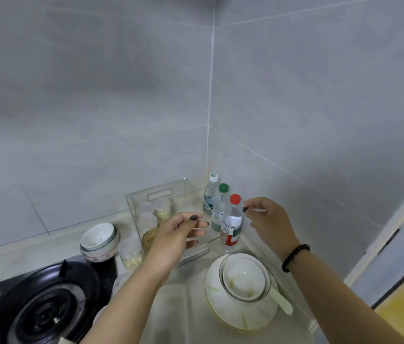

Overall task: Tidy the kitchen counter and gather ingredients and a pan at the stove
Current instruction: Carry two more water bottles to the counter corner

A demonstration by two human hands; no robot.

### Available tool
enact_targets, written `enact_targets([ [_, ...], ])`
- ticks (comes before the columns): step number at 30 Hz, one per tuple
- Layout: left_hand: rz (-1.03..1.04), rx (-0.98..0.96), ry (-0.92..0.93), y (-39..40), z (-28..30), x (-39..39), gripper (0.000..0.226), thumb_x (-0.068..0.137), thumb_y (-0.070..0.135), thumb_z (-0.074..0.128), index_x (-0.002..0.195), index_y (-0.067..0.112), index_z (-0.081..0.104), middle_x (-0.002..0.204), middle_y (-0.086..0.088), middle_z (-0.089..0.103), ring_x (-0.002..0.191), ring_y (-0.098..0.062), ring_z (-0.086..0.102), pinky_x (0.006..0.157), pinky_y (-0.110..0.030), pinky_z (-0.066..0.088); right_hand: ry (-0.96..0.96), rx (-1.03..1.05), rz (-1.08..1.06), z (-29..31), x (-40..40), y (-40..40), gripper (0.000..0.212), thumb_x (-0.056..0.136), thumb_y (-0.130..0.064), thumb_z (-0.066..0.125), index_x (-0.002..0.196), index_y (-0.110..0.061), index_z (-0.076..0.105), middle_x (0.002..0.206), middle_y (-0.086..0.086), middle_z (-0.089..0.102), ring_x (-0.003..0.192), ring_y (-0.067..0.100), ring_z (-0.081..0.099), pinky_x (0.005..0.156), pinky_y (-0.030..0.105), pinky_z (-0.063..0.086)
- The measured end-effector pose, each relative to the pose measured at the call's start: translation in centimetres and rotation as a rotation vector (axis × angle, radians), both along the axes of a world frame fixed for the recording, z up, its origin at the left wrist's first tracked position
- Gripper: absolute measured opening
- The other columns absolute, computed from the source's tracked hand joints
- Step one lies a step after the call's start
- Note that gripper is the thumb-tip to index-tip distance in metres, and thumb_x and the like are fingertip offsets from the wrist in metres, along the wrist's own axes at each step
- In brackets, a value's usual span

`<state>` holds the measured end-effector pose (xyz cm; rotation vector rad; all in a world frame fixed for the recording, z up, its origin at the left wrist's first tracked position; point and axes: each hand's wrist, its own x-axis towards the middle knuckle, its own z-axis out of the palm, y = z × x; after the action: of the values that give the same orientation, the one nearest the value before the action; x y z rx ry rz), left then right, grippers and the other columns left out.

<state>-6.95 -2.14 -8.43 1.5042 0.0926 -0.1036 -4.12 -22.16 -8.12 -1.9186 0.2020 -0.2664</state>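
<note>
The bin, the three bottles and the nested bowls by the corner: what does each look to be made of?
Bin: clear rigid plastic, probably acrylic; the jars inside show through its walls. Bottles: thin clear plastic with coloured screw caps, white, green and red. Bowls: glossy white glazed ceramic or porcelain by the sheen, with a thin dark rim line; melamine cannot be ruled out.

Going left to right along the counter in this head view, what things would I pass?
Gas burner → stacked bowls → clear bin of jars → left hand → red-capped bottle → right hand.
</note>
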Motion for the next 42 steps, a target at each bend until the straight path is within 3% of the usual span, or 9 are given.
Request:
enact_targets([
  [5,0.027,-0.011,0.026,0.2,-0.4,1.9,0.022,0.099,0.012,0.047,0.099,0.016,0.069,0.093,-0.003,0.076,0.082,-0.014,0.068,0.071,-0.026,0.048,0.019,-0.151,0.048,-1.0,4.4,-0.2,0.010,0.085,-0.014,0.063,0.087,-0.023,0.065,0.096,-0.007,0.066,0.089,0.009,0.059,0.071,0.019,0.041],
  [12,0.161,-0.042,0.009,0.6,1.3,4.6,0.021,0.098,0.010,0.048,0.100,0.012,0.068,0.094,-0.006,0.075,0.080,-0.014,0.068,0.071,-0.025,0.048,0.116,-0.408,0.108,-3.5,12.2,-0.4,0.040,0.085,-0.013,0.063,0.124,-0.007,0.055,0.124,0.010,0.059,0.112,0.025,0.056,0.085,0.023,0.038],
  [18,0.220,-0.042,-0.005,1.2,2.3,6.4,0.021,0.098,0.012,0.049,0.104,0.011,0.068,0.096,-0.007,0.075,0.082,-0.013,0.070,0.076,-0.028,0.049,0.086,-0.609,0.117,-6.3,14.5,-0.5,0.016,0.084,-0.007,0.058,0.097,-0.013,0.066,0.104,0.011,0.068,0.099,0.032,0.062,0.078,0.027,0.045],
  [22,0.244,-0.025,0.015,1.1,1.8,6.5,0.021,0.097,0.011,0.049,0.106,0.010,0.068,0.096,-0.006,0.075,0.081,-0.013,0.069,0.080,-0.030,0.050,0.019,-0.557,0.104,-7.6,14.8,-0.6,0.027,0.087,-0.005,0.060,0.113,-0.008,0.067,0.113,0.011,0.067,0.105,0.031,0.061,0.089,0.031,0.045],
  [27,0.251,-0.025,0.052,1.3,0.9,6.2,0.020,0.097,0.011,0.050,0.106,0.010,0.068,0.091,-0.003,0.076,0.081,-0.012,0.070,0.078,-0.029,0.048,-0.111,-0.586,0.073,-7.4,14.4,-0.1,0.022,0.085,-0.002,0.060,0.106,-0.005,0.068,0.106,0.014,0.069,0.098,0.033,0.062,0.087,0.036,0.048],
  [32,0.244,-0.018,0.073,0.9,0.6,6.5,0.020,0.097,0.011,0.051,0.106,0.010,0.069,0.092,-0.003,0.076,0.082,-0.012,0.070,0.077,-0.027,0.049,-0.190,-0.570,0.122,-2.6,13.1,0.6,0.027,0.090,-0.009,0.058,0.116,-0.016,0.064,0.109,0.006,0.065,0.098,0.025,0.060,0.084,0.033,0.050],
  [37,0.207,0.054,0.021,-0.8,0.8,6.9,0.018,0.097,0.009,0.051,0.105,0.014,0.067,0.096,-0.004,0.075,0.089,-0.016,0.070,0.078,-0.027,0.050,-0.358,-0.423,0.180,3.7,11.0,0.0,0.031,0.086,-0.007,0.066,0.113,-0.022,0.068,0.111,-0.004,0.068,0.101,0.015,0.062,0.090,0.024,0.050],
  [40,0.198,0.097,-0.019,-1.6,0.9,7.1,0.018,0.097,0.013,0.052,0.107,0.018,0.066,0.095,0.001,0.075,0.092,-0.015,0.070,0.077,-0.027,0.052,-0.373,-0.270,0.243,7.4,9.5,-0.4,0.031,0.082,-0.004,0.069,0.104,-0.026,0.071,0.100,-0.012,0.070,0.091,0.009,0.065,0.080,0.007,0.047],
  [42,0.199,0.112,-0.043,-1.8,1.0,7.1,0.018,0.097,0.015,0.052,0.109,0.022,0.064,0.096,0.003,0.075,0.094,-0.014,0.069,0.079,-0.028,0.053,-0.365,-0.154,0.326,9.3,8.5,-0.3,0.031,0.080,-0.002,0.070,0.099,-0.026,0.072,0.097,-0.012,0.070,0.088,0.010,0.067,0.078,0.008,0.049],
])
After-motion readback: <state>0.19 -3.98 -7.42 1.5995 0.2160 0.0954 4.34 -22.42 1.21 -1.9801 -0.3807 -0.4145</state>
